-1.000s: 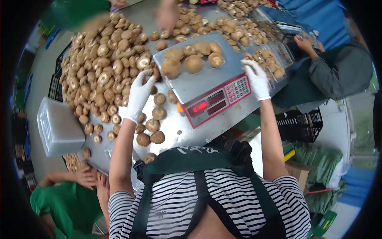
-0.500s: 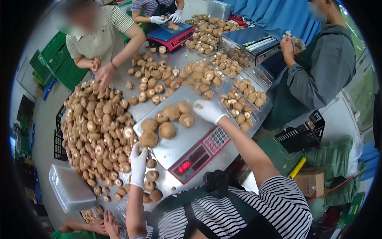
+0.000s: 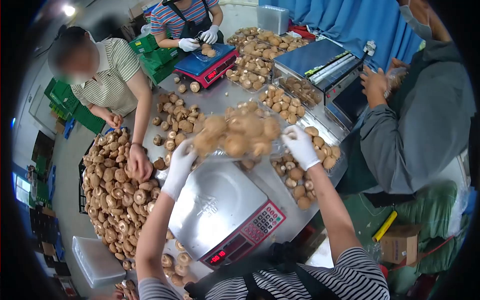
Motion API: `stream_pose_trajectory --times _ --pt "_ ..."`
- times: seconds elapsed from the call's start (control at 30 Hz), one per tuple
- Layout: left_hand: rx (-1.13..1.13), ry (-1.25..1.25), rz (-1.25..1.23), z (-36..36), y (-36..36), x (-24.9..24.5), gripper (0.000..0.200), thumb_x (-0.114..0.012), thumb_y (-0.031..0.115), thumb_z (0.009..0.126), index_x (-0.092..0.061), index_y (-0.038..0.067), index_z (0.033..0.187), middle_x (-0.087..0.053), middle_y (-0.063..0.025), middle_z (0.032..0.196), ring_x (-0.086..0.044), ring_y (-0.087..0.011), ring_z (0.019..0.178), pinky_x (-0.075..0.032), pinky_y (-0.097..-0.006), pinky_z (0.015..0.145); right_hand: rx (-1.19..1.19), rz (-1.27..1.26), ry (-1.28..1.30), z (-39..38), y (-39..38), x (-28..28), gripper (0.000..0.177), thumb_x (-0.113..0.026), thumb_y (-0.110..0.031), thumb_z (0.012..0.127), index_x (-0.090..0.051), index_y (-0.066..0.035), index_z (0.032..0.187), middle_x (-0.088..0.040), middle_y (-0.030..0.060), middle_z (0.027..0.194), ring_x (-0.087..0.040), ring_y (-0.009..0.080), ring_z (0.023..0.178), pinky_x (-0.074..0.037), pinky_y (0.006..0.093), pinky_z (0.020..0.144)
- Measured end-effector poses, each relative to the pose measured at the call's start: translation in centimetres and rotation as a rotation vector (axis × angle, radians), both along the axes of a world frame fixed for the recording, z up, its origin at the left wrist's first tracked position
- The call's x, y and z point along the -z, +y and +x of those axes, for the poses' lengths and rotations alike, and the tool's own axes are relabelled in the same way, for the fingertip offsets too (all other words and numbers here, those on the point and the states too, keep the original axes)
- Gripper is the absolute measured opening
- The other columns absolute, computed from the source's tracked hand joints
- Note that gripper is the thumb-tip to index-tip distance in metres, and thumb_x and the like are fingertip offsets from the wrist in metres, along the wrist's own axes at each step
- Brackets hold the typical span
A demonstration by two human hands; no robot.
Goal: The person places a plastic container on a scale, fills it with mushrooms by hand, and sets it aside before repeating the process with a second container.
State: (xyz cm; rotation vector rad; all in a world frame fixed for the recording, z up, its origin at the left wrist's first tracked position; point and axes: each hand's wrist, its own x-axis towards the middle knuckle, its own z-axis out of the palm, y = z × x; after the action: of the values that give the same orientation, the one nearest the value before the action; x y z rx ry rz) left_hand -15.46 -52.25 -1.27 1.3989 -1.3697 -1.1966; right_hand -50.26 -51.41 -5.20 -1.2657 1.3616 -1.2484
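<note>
A clear plastic tray (image 3: 223, 157) heaped with brown mushrooms (image 3: 236, 134) is held up above the far edge of the digital scale (image 3: 215, 207), slightly blurred by motion. My left hand (image 3: 181, 166), in a white glove, grips the tray's left end. At its right end, my right hand (image 3: 301, 146), also gloved, is closed on the tray. Both hands' fingertips are partly hidden. Nothing lies on the scale's metal plate, and its red display (image 3: 218, 257) appears to read -0.010.
A large mushroom pile (image 3: 117, 195) lies left, where a person's hand (image 3: 139, 164) reaches in. Filled trays (image 3: 300, 185) stand to the right. Another person works at a blue-topped scale (image 3: 207, 62). A wrapping machine (image 3: 320, 65) and a grey-sleeved person are at right.
The tray of mushrooms has been lifted off the scale and moved away from me, both hands now holding it. The scale's reading dropped below zero. The person at left reached further into the pile.
</note>
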Motion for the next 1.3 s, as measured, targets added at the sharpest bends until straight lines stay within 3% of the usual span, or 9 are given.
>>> stream_pose_trajectory --times 0.43,0.57,0.67,0.73,0.87,0.97,1.03,1.2,1.3 --pt "0.296 -0.389 -0.113 -15.1 -27.9 7.3 0.032 -0.054 0.006 0.09 -0.061 0.0 0.121 -0.067 -0.0073 0.09 -0.06 -0.0115 0.069 -0.05 -0.0279 0.063 0.378 0.035 -0.001 -10.3 -12.4 8.1 0.01 -0.064 -0.006 0.09 -0.056 -0.003 0.093 -0.06 0.0017 0.07 -0.054 0.0086 0.05 -0.045 0.0245 0.047" --pt "0.326 -0.691 -0.168 -15.7 -29.0 9.1 0.031 -0.06 0.021 0.083 -0.068 0.004 0.108 -0.07 -0.0168 0.093 -0.067 -0.0293 0.081 -0.054 -0.039 0.075 0.346 -0.061 0.268 -10.8 -13.6 9.8 0.011 -0.065 -0.003 0.087 -0.056 -0.005 0.092 -0.059 0.0026 0.075 -0.054 0.01 0.054 -0.045 0.0274 0.048" --pt "0.383 -0.958 -0.211 -16.6 -28.7 7.9 0.032 -0.064 0.026 0.076 -0.071 0.008 0.102 -0.071 -0.0181 0.099 -0.068 -0.0365 0.091 -0.054 -0.0434 0.083 0.203 -0.154 0.491 -13.7 -14.5 13.2 0.016 -0.065 -0.005 0.087 -0.06 -0.004 0.102 -0.062 0.0047 0.09 -0.06 0.0152 0.081 -0.051 0.0304 0.07" --pt "0.092 -0.69 -0.47 -13.6 -28.0 8.1 0.035 -0.063 0.026 0.077 -0.069 0.009 0.107 -0.069 -0.0178 0.103 -0.066 -0.0347 0.096 -0.052 -0.0421 0.086 0.209 -0.017 0.39 -14.4 -14.1 13.1 0.022 -0.065 -0.009 0.088 -0.061 0.0 0.107 -0.065 0.0096 0.099 -0.061 0.0159 0.089 -0.051 0.0313 0.082" --pt "-0.295 -0.668 -0.591 1.5 -20.9 -0.5 0.032 -0.059 0.02 0.082 -0.069 0.008 0.109 -0.069 -0.0177 0.096 -0.066 -0.032 0.089 -0.052 -0.0402 0.081 0.348 0.024 0.712 -12.9 -11.1 9.0 0.037 -0.061 -0.017 0.093 -0.055 -0.002 0.126 -0.066 0.017 0.098 -0.064 0.0245 0.086 -0.05 0.0348 0.079" --pt "-0.554 -1.815 -0.733 23.7 -19.2 -3.1 0.017 -0.058 0.018 0.088 -0.068 0.005 0.084 -0.068 -0.0117 0.084 -0.065 -0.024 0.062 -0.051 -0.0392 0.058 0.316 -0.126 0.523 -9.1 -8.7 5.6 0.036 -0.059 -0.016 0.095 -0.054 -0.005 0.129 -0.065 0.0136 0.103 -0.063 0.0209 0.087 -0.05 0.0328 0.077" --pt "-0.852 -0.52 -0.691 23.6 -4.6 -11.9 0.022 -0.06 0.022 0.094 -0.065 0.005 0.107 -0.066 -0.0029 0.091 -0.059 -0.0119 0.077 -0.05 -0.0289 0.069 0.209 -0.19 0.387 -7.4 -8.2 4.7 0.035 -0.056 -0.014 0.097 -0.054 -0.006 0.13 -0.063 0.0102 0.105 -0.061 0.0177 0.09 -0.05 0.0316 0.077" --pt "-0.92 -0.831 -0.4 23.7 22.0 -10.6 0.018 -0.056 0.017 0.096 -0.065 0.002 0.101 -0.064 -0.001 0.092 -0.055 -0.0084 0.087 -0.046 -0.0259 0.077 -0.147 -0.271 0.244 2.2 -5.3 -1.3 0.031 -0.053 -0.01 0.098 -0.055 -0.003 0.129 -0.062 0.0069 0.108 -0.057 0.012 0.093 -0.048 0.0255 0.081" --pt "-1.003 -1.002 -0.019 21.8 35.8 -1.0 0.018 -0.064 0.022 0.087 -0.066 0.006 0.094 -0.066 -0.0135 0.087 -0.065 -0.0274 0.08 -0.051 -0.0368 0.074 -0.283 -0.329 0.279 6.6 -4.1 -2.0 0.029 -0.051 -0.008 0.099 -0.056 0.0 0.127 -0.061 0.0049 0.104 -0.055 0.0101 0.089 -0.047 0.0237 0.08"
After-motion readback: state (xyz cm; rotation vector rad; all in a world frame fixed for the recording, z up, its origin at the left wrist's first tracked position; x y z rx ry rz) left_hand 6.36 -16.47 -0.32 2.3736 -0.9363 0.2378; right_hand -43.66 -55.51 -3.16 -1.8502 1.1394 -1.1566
